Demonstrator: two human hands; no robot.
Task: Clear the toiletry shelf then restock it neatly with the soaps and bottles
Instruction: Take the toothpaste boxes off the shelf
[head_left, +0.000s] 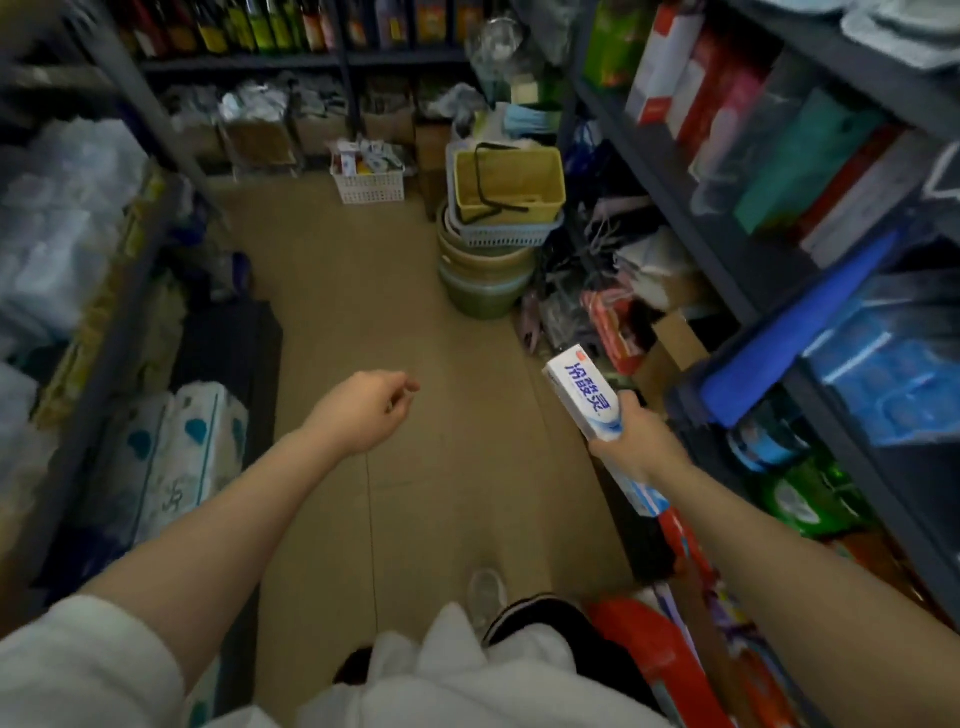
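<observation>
Dark metal shelving lined both sides of the narrow shop aisle we saw from the head camera, with a tan tiled floor running between. On that floor stood a yellow plastic shopping basket with black handles, perched on a stack of round tubs, and beside it a white slotted plastic basket of small packets. Wrapped white paper rolls printed with teal shapes sat low on the left.

Our right hand gripped a long white and blue toothpaste box, thumb on the near face and fingers curled round its lower end. Large blue Chinese characters ran along the face; we could not read them with confidence, and a small red mark sat at the top end. Its long axis tilted up and to the left, away from us, its far end over the floor just beside the right-hand shelves.

Our left hand hung over the bare floor, fingers loosely curled, holding nothing.
</observation>
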